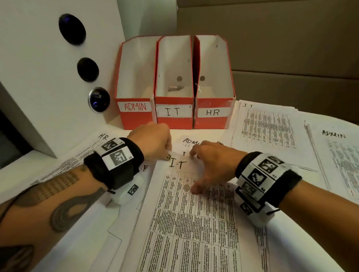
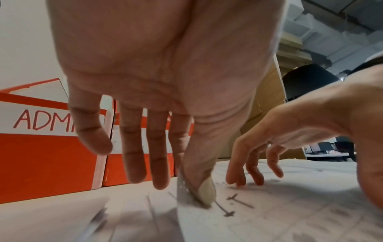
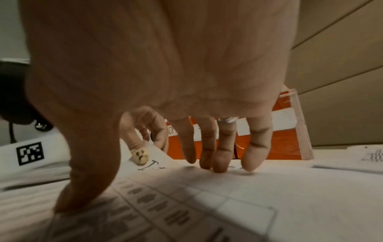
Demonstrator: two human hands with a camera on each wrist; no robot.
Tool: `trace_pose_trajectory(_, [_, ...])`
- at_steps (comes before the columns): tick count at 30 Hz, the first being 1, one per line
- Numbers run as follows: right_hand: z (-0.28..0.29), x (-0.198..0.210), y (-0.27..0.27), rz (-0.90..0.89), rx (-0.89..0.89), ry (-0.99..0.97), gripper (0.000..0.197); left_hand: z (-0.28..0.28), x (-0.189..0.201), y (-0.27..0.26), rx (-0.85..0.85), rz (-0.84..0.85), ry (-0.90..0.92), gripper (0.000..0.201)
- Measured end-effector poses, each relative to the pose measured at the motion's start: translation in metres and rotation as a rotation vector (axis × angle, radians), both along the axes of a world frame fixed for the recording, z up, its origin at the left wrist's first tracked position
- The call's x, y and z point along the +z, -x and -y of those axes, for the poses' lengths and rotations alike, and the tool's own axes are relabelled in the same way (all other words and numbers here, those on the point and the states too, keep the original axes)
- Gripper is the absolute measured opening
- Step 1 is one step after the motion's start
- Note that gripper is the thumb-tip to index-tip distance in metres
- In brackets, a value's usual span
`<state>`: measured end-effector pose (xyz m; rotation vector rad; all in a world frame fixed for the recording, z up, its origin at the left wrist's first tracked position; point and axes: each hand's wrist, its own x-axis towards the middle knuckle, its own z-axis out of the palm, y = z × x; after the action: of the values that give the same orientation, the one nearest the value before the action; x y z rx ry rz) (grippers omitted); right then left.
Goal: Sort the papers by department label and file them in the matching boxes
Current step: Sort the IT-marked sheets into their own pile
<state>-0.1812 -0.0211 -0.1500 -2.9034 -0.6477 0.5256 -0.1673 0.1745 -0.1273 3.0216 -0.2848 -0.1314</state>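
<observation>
Left hand (image 1: 154, 140) pinched the top corner of the thin white printed I.T sheet (image 1: 192, 217); right hand (image 1: 212, 165) pressed it flat, fingers spread. Floppy, light paper, so lifting by that corner seemed best.

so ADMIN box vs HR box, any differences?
The ADMIN box is leftmost of the three, by the white panel; the HR box is rightmost, by the loose sheets. ADMIN's label is in red ink, HR's in black. HR's back wall shows a round hole; none shows on ADMIN's. Both are red, open-topped file boxes with a white label strip, and no papers show in either.
</observation>
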Motion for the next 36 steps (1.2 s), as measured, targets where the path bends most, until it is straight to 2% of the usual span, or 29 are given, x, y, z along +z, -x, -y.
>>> trace_pose_trajectory(3, [0.002,0.002,-0.005,0.023,-0.057,-0.165,0.089,0.0,0.007,0.002,-0.046,0.04,0.179,0.006])
trace_pose_trajectory(7, [0.009,0.001,-0.012,0.17,-0.078,-0.336,0.034,0.0,0.014,0.002,-0.107,-0.005,0.352,0.004])
trace_pose_trajectory(9, [0.013,-0.001,-0.016,0.159,-0.077,-0.385,0.022,-0.002,0.014,0.001,-0.117,-0.021,0.373,0.006])
trace_pose_trajectory(12, [0.018,0.006,-0.013,0.187,-0.016,-0.354,0.031,-0.008,0.011,0.0,-0.091,-0.035,0.377,0.012])
trace_pose_trajectory(14, [0.03,0.016,-0.003,0.193,0.044,-0.324,0.033,-0.012,0.01,-0.003,-0.059,-0.037,0.358,0.03])
trace_pose_trajectory(16, [0.056,0.025,0.01,0.069,0.081,-0.346,0.023,-0.02,0.01,-0.006,-0.045,-0.029,0.292,0.039])
trace_pose_trajectory(18, [0.087,0.03,0.023,-0.027,0.091,-0.322,0.027,-0.025,0.008,-0.007,-0.047,-0.023,0.225,0.037])
trace_pose_trajectory(21, [0.119,0.031,0.032,-0.063,0.07,-0.308,0.032,-0.015,0.005,-0.008,-0.097,-0.059,0.181,0.038])
trace_pose_trajectory(24, [0.128,0.032,0.041,-0.101,0.059,-0.446,0.04,0.007,0.0,-0.009,-0.192,-0.137,0.092,0.056])
trace_pose_trajectory(26, [0.13,0.033,0.046,-0.103,0.044,-0.567,0.032,0.021,-0.006,-0.009,-0.224,-0.202,0.025,0.067])
trace_pose_trajectory(28, [0.13,0.032,0.049,-0.12,0.006,-0.637,0.017,0.033,-0.016,-0.008,-0.195,-0.217,0.012,0.066])
trace_pose_trajectory(30, [0.127,0.026,0.045,-0.114,-0.004,-0.574,0.016,0.04,-0.024,-0.006,-0.146,-0.182,0.042,0.06])
trace_pose_trajectory(33, [0.121,0.015,0.034,-0.1,-0.016,-0.403,0.015,0.045,-0.025,-0.003,-0.104,-0.169,0.095,0.035])
trace_pose_trajectory(34, [0.118,0.012,0.03,-0.085,-0.025,-0.36,0.018,0.046,-0.024,-0.002,-0.094,-0.183,0.112,0.032])
trace_pose_trajectory(35, [0.115,0.01,0.027,-0.06,-0.039,-0.317,0.026,0.048,-0.024,0.0,-0.093,-0.195,0.119,0.039])
trace_pose_trajectory(36, [0.113,0.007,0.022,-0.027,-0.05,-0.261,0.036,0.049,-0.025,0.001,-0.102,-0.204,0.11,0.056])
